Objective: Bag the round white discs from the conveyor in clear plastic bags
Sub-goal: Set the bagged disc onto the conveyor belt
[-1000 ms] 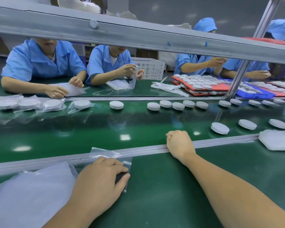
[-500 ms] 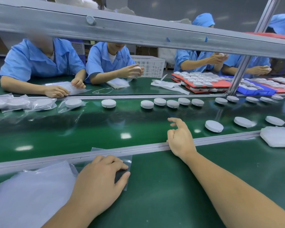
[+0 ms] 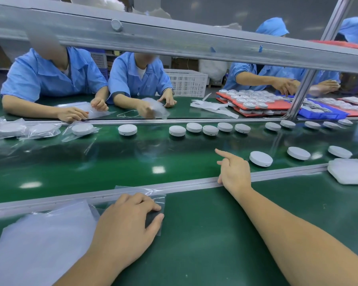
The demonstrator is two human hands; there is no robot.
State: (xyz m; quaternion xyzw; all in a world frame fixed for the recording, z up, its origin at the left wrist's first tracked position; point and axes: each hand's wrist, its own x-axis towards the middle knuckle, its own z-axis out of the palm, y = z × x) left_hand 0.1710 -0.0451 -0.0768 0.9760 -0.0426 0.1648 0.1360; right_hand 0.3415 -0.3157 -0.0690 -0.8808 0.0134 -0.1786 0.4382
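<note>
Right hand [image 3: 233, 172] has uncurled from its fist and reaches over the conveyor [image 3: 112, 166], fingers spread and empty. The nearest disc [image 3: 260, 158] lies just beside it, by the belt's near edge. Left hand [image 3: 124, 223] presses flat on the clear bag [image 3: 153, 195] at the table's far edge.

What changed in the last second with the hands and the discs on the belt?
The right hand opened from a fist on the rail, and its index finger now stretches over the belt toward the nearest disc. The discs drifted left along the belt. Nothing was taken hold of. The left hand stayed resting on the clear bag.
</note>
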